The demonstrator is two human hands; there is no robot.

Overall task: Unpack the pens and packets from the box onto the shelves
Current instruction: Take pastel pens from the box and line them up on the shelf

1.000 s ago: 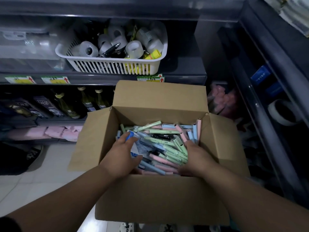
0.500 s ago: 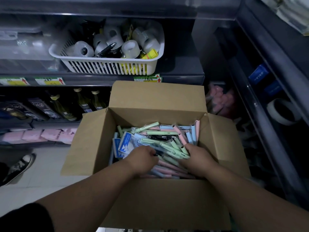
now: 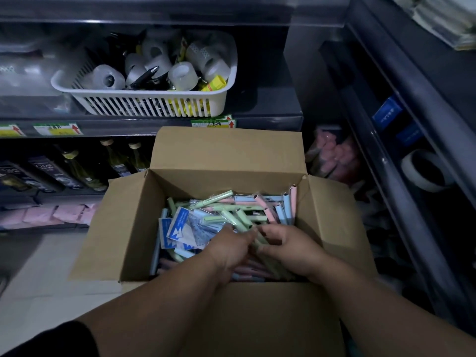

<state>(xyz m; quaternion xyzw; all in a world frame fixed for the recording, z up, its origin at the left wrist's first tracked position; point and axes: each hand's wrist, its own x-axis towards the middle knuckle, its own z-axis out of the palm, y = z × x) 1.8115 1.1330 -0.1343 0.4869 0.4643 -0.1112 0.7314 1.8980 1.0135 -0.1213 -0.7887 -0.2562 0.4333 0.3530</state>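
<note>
An open cardboard box (image 3: 128, 228) stands in front of me, full of pastel green, pink and blue pens (image 3: 257, 206) and blue-and-white packets (image 3: 180, 226) at its left side. Both my hands are inside the box, close together near its front. My left hand (image 3: 231, 251) and my right hand (image 3: 291, 249) have their fingers curled round a bundle of green pens (image 3: 243, 221) between them. The lower ends of those pens are hidden under my hands.
A white slatted basket (image 3: 144, 99) of tape rolls sits on the dark shelf (image 3: 270, 117) just behind the box. Bottles (image 3: 116, 161) stand on the shelf below it. A second shelf unit (image 3: 401, 150) with tape and blue packs runs along the right.
My left hand slid right across the box and met my right hand, uncovering the blue-and-white packets. Both hands now gather the green pens together.
</note>
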